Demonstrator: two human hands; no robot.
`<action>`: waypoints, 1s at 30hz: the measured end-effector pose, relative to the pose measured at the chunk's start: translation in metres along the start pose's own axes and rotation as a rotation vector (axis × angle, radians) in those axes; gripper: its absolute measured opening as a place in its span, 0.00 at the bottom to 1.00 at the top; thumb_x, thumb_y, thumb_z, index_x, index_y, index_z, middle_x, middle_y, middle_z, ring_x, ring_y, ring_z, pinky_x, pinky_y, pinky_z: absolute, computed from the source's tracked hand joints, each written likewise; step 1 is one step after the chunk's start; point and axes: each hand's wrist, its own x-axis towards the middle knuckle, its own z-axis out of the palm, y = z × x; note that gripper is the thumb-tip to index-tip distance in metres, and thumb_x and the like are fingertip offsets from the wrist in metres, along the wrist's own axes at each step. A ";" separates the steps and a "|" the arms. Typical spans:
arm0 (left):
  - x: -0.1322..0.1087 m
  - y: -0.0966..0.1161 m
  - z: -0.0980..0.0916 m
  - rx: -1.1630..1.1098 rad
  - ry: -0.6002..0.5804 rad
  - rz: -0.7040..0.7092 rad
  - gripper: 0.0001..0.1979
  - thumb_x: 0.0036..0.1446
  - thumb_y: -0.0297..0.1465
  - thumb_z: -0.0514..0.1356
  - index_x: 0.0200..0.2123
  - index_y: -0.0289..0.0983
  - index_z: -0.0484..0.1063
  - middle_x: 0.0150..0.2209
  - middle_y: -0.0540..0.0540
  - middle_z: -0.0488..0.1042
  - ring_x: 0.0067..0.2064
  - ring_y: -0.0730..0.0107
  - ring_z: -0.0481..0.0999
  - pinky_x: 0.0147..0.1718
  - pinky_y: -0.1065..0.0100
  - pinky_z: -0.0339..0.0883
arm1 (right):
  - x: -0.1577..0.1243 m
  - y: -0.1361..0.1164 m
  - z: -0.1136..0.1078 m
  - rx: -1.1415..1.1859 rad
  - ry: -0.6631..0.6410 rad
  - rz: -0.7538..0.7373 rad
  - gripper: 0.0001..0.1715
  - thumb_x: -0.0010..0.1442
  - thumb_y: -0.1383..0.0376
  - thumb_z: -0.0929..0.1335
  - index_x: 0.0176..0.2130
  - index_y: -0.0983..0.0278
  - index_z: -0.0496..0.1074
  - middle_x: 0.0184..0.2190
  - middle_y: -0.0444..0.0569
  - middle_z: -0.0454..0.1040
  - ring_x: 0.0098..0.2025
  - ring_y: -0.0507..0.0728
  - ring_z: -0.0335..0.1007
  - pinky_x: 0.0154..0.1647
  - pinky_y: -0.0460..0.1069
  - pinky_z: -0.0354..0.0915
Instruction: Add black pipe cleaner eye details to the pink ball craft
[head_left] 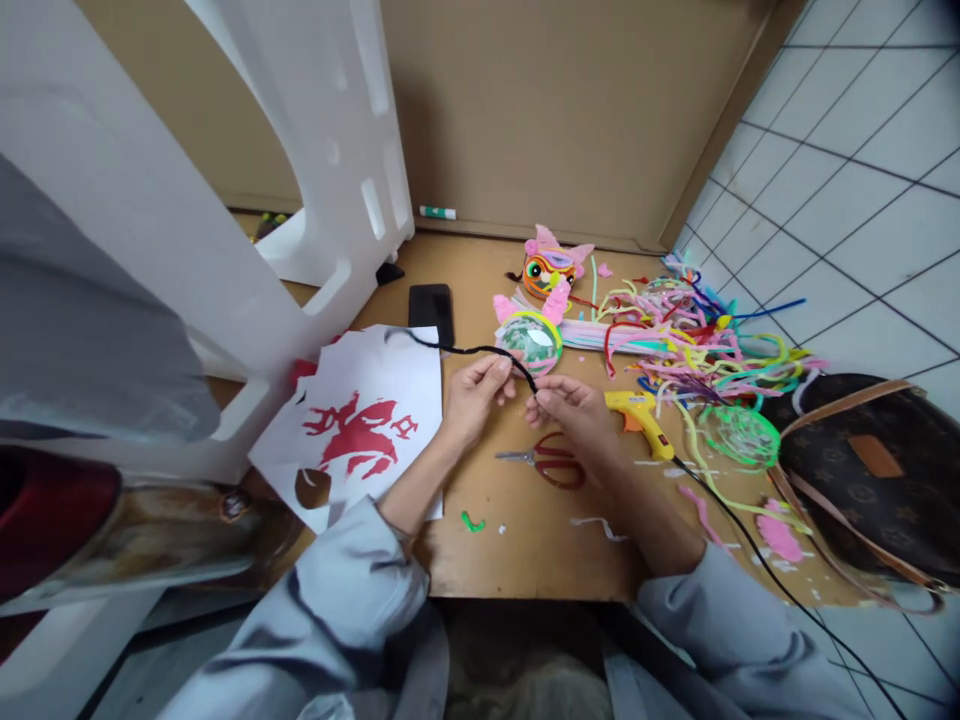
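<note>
A black pipe cleaner [469, 350] runs between my two hands, its free end reaching left over the paper. My left hand [478, 393] pinches it partway along, and my right hand [574, 408] pinches it close to its right end. Just beyond my fingers lies a round clear-and-green piece [530, 342] with a yellow rim and pink fuzzy ears. Behind that sits a colourful animal-face craft [551, 268] with pink ears and green eyes. Below my right hand, scissors [551, 461] with red handles rest on the table.
A yellow glue gun [642, 420] lies right of my right hand, its cord trailing off. Many coloured pipe cleaners [697, 330] are heaped at the right, near a brown handbag [877, 470]. White paper with red cut-outs [360, 440] and a black phone [431, 313] are at the left.
</note>
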 end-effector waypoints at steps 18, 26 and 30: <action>-0.013 0.003 0.006 0.161 -0.383 -0.222 0.14 0.57 0.40 0.58 0.33 0.34 0.72 0.21 0.51 0.71 0.19 0.79 0.65 0.21 0.74 0.60 | 0.001 -0.010 -0.014 -0.355 0.169 -0.272 0.20 0.58 0.49 0.67 0.30 0.62 0.75 0.20 0.41 0.64 0.25 0.50 0.60 0.29 0.46 0.59; -0.012 0.006 0.006 0.110 -0.327 -0.218 0.10 0.52 0.36 0.59 0.31 0.34 0.72 0.25 0.51 0.71 0.22 0.79 0.67 0.24 0.73 0.61 | 0.002 -0.007 -0.010 -0.205 0.141 -0.254 0.19 0.58 0.50 0.68 0.31 0.63 0.76 0.21 0.42 0.68 0.25 0.50 0.64 0.31 0.47 0.61; -0.013 0.002 0.009 0.227 -0.225 -0.225 0.11 0.49 0.36 0.58 0.30 0.34 0.74 0.20 0.55 0.64 0.21 0.80 0.59 0.21 0.74 0.52 | 0.001 -0.007 -0.006 -0.285 0.129 -0.278 0.20 0.59 0.50 0.67 0.29 0.63 0.76 0.21 0.42 0.70 0.26 0.50 0.66 0.32 0.47 0.62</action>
